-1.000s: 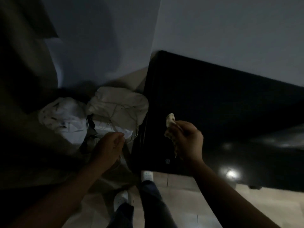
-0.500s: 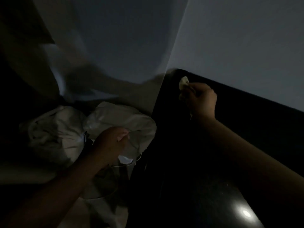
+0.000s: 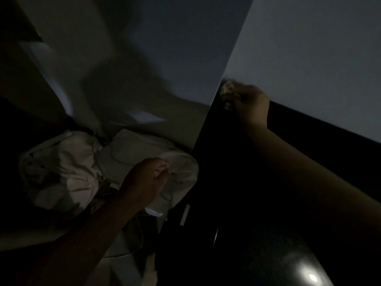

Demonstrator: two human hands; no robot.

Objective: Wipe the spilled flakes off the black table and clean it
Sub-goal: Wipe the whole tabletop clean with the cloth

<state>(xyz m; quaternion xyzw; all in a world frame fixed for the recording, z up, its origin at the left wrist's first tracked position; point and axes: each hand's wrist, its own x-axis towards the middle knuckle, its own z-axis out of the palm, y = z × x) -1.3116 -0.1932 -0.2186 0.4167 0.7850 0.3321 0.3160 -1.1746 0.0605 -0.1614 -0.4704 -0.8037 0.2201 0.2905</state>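
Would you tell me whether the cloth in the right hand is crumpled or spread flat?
Crumpled: the cloth pokes out of the right hand as a small wad, gripped by curled fingers.

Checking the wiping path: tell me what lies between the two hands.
Head view: white bag by the left hand, then black table up to the right hand.

Right hand grips cloth on table corner; left hand holds bag.
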